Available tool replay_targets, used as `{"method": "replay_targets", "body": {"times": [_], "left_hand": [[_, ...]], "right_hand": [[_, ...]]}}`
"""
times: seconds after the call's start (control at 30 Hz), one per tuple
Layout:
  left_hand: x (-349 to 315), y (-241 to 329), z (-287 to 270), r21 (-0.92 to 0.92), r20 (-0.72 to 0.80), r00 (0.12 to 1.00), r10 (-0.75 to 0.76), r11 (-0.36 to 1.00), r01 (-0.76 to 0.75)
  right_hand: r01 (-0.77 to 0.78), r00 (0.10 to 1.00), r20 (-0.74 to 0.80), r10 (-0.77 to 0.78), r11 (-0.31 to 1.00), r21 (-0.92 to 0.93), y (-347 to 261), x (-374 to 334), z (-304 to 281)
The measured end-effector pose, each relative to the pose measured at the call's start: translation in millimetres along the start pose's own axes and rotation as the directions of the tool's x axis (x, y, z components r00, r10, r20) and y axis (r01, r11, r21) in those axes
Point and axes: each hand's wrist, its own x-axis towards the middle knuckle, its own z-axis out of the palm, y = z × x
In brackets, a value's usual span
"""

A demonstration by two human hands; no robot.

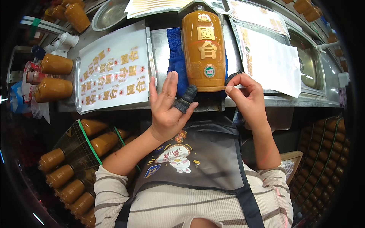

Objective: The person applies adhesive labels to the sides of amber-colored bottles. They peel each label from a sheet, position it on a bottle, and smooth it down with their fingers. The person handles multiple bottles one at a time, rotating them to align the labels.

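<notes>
An orange-brown bottle (204, 68) lies on its back on a blue towel (176, 57), its neck pointing away from me. Raised gold characters, a red-and-gold emblem and a round green-and-white badge decorate its face. My left hand (167, 106) is open at the lower left of the bottle, fingers spread, with a dark knitted finger cover (185, 99) close to the base corner. At the right base corner, my right hand (247, 95) is closed, thumb and bent fingers at the bottle's edge. Another dark cover shows on one of its fingers. Its exact contact points are partly hidden.
At left, a tray (78, 95) bears a white sheet (125, 93) of gold character decals and red emblems. More sheets (272, 72) lie at right beside a metal sink (310, 68). A metal bowl (110, 15) stands far left. Similar bottles (57, 89) fill racks on both sides.
</notes>
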Motion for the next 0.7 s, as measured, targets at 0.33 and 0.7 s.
{"method": "replay_targets", "body": {"times": [0.33, 0.7], "left_hand": [[32, 12, -14, 0.14, 0.052, 0.987, 0.153, 0.977, -0.159], [60, 13, 5, 0.045, -0.012, 0.994, 0.104, 0.994, -0.104]], "right_hand": [[0.014, 1.0, 0.023, -0.014, 1.0, -0.002, 1, 2, -4], [-0.004, 0.998, 0.056, 0.006, 0.999, -0.039, -3, 2, -5]]}}
